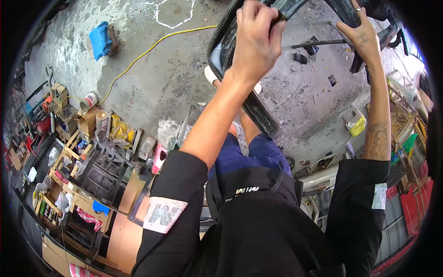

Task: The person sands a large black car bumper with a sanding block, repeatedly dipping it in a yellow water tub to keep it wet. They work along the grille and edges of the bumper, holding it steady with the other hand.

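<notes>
A large black curved part, frame-like with ribbed or textured edges, spans the top of the view in front of me. My left hand is over its left side, fingers curled. Something small and dark shows at the fingertips, too unclear to name. Over on the right, my right hand, with a ring on one finger, grips a black curved section of the same part, thumb held out to the side. The part's upper end runs out of view, and my left hand hides some of its left side.
A yellow cord crosses the concrete floor. A blue-covered block stands upper left. Tools, cans and wooden racks crowd the left. Black scraps lie beneath the part. A white container with a yellow item stands right.
</notes>
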The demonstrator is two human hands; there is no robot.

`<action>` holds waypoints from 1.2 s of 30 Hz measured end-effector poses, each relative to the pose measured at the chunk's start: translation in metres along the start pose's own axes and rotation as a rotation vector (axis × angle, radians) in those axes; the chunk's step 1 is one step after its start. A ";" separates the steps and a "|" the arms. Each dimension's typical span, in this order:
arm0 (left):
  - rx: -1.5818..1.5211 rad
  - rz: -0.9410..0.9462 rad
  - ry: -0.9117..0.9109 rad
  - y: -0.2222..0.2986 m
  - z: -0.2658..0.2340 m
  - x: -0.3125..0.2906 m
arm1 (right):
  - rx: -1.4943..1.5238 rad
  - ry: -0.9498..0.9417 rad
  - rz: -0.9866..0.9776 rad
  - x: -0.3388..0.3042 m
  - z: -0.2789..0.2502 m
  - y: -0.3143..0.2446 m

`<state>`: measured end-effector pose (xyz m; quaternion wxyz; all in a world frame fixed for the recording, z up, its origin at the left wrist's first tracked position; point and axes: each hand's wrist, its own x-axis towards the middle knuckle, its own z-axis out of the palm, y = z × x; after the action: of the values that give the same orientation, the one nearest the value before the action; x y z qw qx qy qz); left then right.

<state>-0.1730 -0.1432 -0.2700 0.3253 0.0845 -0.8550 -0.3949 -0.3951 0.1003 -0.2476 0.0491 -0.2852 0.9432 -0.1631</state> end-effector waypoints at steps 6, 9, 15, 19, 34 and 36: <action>-0.096 -0.372 0.018 0.032 -0.065 -0.043 | -0.067 0.051 -0.027 -0.005 -0.003 0.014; -0.028 -0.294 -0.078 0.038 -0.063 -0.066 | -0.031 0.029 0.028 -0.002 -0.006 -0.003; 0.138 -0.214 -0.169 0.040 -0.048 -0.077 | 0.022 0.010 0.100 -0.009 -0.007 -0.016; 0.090 -0.205 -0.202 0.029 -0.046 -0.082 | 0.055 0.007 0.120 -0.009 -0.011 -0.015; 0.079 -0.222 -0.120 0.031 -0.023 -0.043 | -0.030 -0.025 0.298 -0.008 -0.029 -0.072; 0.073 -0.209 -0.118 0.029 -0.027 -0.048 | -0.012 -0.018 0.310 -0.011 -0.027 -0.070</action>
<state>-0.1156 -0.1214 -0.2593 0.2283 0.1613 -0.8730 -0.3997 -0.3546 0.0590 -0.1990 0.0805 -0.1381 0.9764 -0.1454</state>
